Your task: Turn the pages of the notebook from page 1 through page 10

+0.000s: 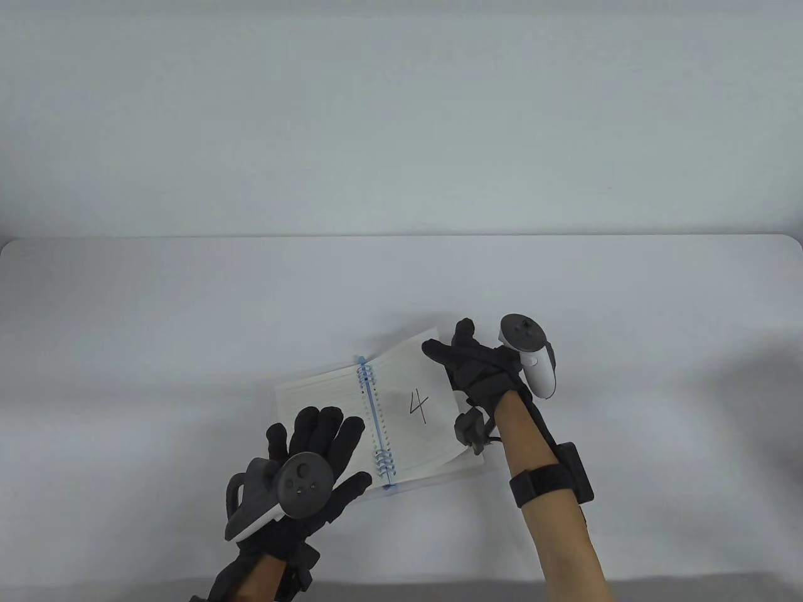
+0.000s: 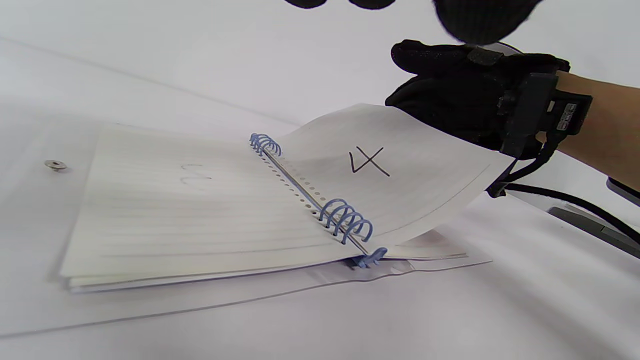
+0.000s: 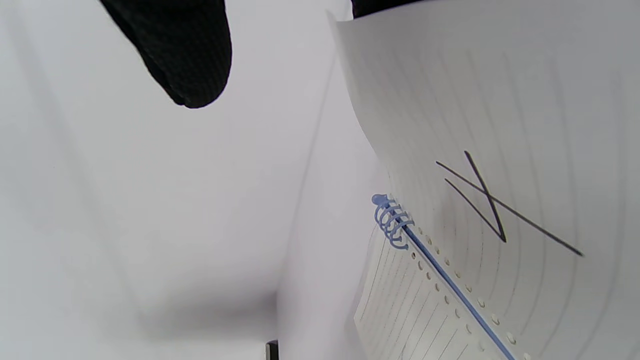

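A spiral notebook with a blue wire binding [image 1: 374, 420] lies open on the white table. Its right page, marked "4" [image 1: 417, 404], is lifted and curved upward. My right hand [image 1: 467, 364] holds this page at its right edge; the left wrist view shows that hand [image 2: 450, 95] behind the raised page [image 2: 370, 160]. The page also fills the right wrist view [image 3: 500, 150], with one gloved finger [image 3: 185, 50] free at the top. My left hand [image 1: 320, 439] is spread open over the near part of the left page [image 1: 320, 392], and I cannot tell whether it touches. The left page [image 2: 190, 200] lies flat.
A clear plastic cover with a metal snap [image 2: 55, 164] lies under the notebook and sticks out around it. The table's far edge [image 1: 401, 237] runs behind, with bare white tabletop [image 1: 188, 313] on all sides.
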Demonstrator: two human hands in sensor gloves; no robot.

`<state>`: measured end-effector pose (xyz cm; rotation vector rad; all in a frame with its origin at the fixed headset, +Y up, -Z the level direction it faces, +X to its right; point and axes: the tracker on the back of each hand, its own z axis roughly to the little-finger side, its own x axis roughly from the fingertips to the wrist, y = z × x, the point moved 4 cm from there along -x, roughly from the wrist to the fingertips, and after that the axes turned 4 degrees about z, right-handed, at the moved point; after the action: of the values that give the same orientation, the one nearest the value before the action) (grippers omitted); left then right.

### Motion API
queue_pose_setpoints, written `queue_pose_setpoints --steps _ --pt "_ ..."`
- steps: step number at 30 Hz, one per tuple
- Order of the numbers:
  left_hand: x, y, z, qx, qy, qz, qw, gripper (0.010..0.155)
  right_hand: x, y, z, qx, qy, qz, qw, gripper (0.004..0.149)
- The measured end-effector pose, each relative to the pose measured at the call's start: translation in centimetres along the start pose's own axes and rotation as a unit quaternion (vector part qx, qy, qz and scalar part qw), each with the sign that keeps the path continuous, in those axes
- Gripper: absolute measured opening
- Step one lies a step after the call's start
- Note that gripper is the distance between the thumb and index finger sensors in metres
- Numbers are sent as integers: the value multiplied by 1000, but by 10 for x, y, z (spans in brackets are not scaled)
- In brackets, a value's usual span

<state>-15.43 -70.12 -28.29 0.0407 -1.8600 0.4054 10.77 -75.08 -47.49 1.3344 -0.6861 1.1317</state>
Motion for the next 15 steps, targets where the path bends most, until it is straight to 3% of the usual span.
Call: queue_pose_setpoints --steps 4,8,9,12,15 --pt "0 0 0 -1 0 2 1000 77 -1 5 10 22 42 -61 997 103" --pt "0 0 0 0 0 -1 1000 77 -1 11 13 115 84 -97 985 87" --pt "0 0 0 0 0 -1 1000 77 -1 12 12 174 95 -110 974 82" --pt "0 0 0 1 -1 0 1000 77 1 11 11 231 109 -98 962 77" --pt "0 0 0 -2 -1 -1 1000 77 2 10 9 228 104 -98 963 77"
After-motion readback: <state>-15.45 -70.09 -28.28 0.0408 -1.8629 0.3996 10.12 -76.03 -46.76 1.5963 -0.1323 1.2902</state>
